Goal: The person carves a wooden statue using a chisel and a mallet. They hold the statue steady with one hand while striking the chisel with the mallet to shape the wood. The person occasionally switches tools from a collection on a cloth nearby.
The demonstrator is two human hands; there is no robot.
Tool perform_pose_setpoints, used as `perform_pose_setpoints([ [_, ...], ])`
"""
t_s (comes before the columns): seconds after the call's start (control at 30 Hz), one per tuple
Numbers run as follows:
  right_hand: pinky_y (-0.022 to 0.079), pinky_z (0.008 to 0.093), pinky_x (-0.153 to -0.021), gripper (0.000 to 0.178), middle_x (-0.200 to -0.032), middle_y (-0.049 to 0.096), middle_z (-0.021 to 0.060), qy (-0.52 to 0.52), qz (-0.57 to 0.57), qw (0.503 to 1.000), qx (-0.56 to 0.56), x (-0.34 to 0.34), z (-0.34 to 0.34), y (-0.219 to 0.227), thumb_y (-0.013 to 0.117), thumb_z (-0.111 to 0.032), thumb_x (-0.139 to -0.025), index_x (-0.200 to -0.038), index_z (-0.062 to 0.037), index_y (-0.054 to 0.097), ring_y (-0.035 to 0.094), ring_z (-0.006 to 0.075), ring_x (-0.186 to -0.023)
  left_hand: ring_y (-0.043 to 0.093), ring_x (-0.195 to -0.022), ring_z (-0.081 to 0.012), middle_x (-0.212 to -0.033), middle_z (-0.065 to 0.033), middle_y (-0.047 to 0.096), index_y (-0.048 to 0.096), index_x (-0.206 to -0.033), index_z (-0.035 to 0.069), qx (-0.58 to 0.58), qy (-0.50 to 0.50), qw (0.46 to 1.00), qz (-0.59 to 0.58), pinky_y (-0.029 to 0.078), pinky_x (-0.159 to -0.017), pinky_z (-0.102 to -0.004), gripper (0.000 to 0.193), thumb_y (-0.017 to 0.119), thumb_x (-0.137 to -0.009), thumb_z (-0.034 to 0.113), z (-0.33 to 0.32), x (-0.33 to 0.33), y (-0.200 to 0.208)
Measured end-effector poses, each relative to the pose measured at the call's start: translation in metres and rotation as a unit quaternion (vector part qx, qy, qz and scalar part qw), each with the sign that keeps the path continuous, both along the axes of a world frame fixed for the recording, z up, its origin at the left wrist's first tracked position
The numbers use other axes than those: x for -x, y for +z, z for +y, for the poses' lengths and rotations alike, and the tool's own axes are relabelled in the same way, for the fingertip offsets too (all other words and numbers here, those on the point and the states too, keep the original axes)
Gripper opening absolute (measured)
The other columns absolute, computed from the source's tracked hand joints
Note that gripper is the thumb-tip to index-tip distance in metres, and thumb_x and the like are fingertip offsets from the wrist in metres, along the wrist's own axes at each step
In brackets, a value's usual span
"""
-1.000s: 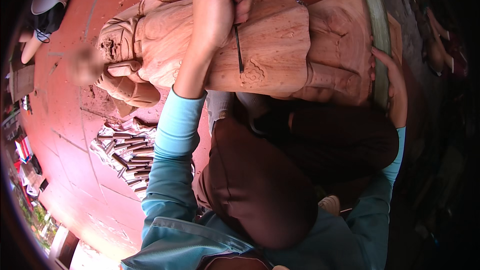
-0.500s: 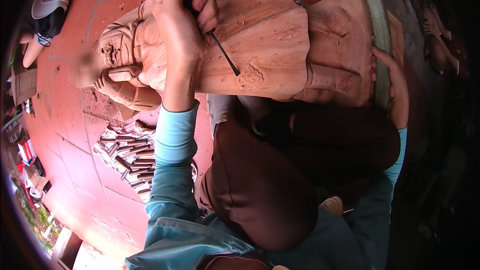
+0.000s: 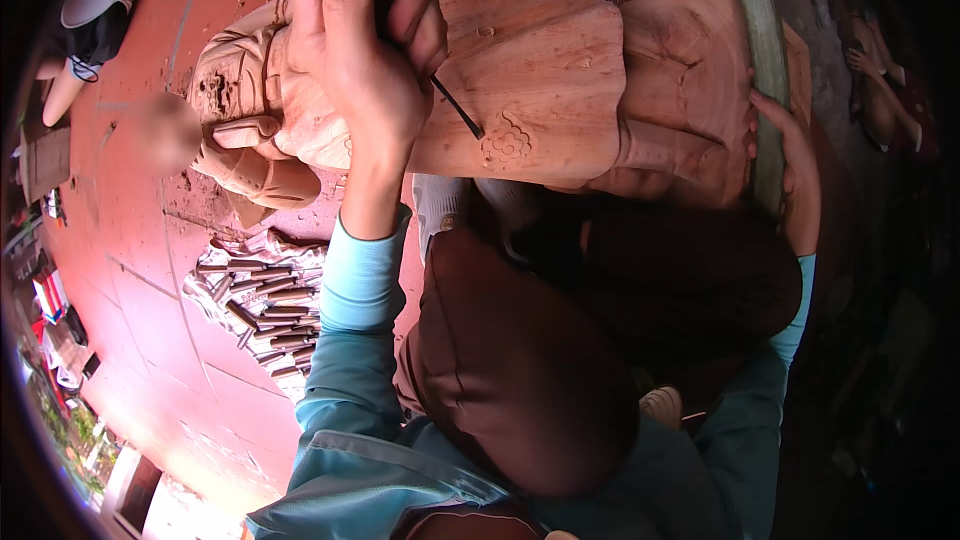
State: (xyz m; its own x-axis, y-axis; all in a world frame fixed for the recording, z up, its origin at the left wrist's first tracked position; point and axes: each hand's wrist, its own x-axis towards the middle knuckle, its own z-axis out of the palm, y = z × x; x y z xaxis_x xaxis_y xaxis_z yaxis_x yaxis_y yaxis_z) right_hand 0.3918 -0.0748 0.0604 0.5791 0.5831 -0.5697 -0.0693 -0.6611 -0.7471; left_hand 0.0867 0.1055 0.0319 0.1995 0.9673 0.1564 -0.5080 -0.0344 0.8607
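A carved wooden statue [image 3: 540,50] of a robed figure lies on its back across the floor, head to the left. My left hand [image 3: 370,50] is closed around the dark handle of a carving chisel [image 3: 459,108]. Its thin metal shaft slants down to the right, and the tip is at the left edge of a small cloud-like motif [image 3: 507,139] carved in the robe. At the statue's foot end, my right hand [image 3: 790,155] grips the greenish edge of the base [image 3: 763,60], with its fingertips over the side facing the figure.
Several chisels [image 3: 275,315] with brown handles lie on a patterned cloth [image 3: 210,290] to my left. My bent knees [image 3: 530,370] are close to the statue. Wood chips dot the red tiled floor [image 3: 150,240]. Another person's limbs [image 3: 880,90] show at the far right.
My left hand has tipped over a little to the right, leaning the chisel's shaft, while its tip stays by the motif. My right hand keeps its place on the base.
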Motion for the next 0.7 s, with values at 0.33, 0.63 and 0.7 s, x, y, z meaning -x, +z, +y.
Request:
perform_pose_setpoints([
  [0.33, 0.036, 0.0263, -0.042, 0.038, -0.065, 0.049, 0.0040, 0.003, 0.016, 1.000, -0.005, -0.007, 0.000, -0.003, 0.065, -0.026, -0.082, -0.111, -0.0039, 0.054, 0.047, 0.0143, -0.044, 0.018, -0.038, -0.0053, -0.054, 0.0034, 0.023, 0.051, -0.118, 0.008, 0.070, 0.043, 0.995, -0.062, 0.013, -0.034, -0.0203, 0.033, 0.040, -0.097, 0.030, 0.001, 0.013, -0.015],
  [0.63, 0.036, 0.0262, -0.043, 0.046, -0.065, 0.048, 0.0039, -0.006, 0.004, 1.000, -0.013, -0.002, -0.002, -0.004, 0.066, -0.025, -0.081, -0.121, -0.0049, 0.053, 0.046, 0.0144, -0.044, 0.018, -0.039, -0.0058, -0.055, 0.0032, 0.023, 0.053, -0.117, 0.005, 0.083, 0.009, 0.994, -0.072, 0.015, -0.033, -0.0196, 0.035, 0.036, -0.098, 0.030, 0.007, 0.017, -0.006],
  [0.7, 0.036, 0.0261, -0.043, 0.046, -0.065, 0.048, 0.0038, -0.011, 0.001, 1.000, -0.012, -0.001, -0.001, -0.003, 0.065, -0.026, -0.081, -0.121, -0.0056, 0.053, 0.046, 0.0142, -0.044, 0.017, -0.039, -0.0056, -0.055, 0.0036, 0.022, 0.052, -0.118, 0.005, 0.088, 0.023, 0.995, -0.028, 0.014, -0.033, -0.0199, 0.036, 0.035, -0.098, 0.030, 0.007, 0.011, -0.003],
])
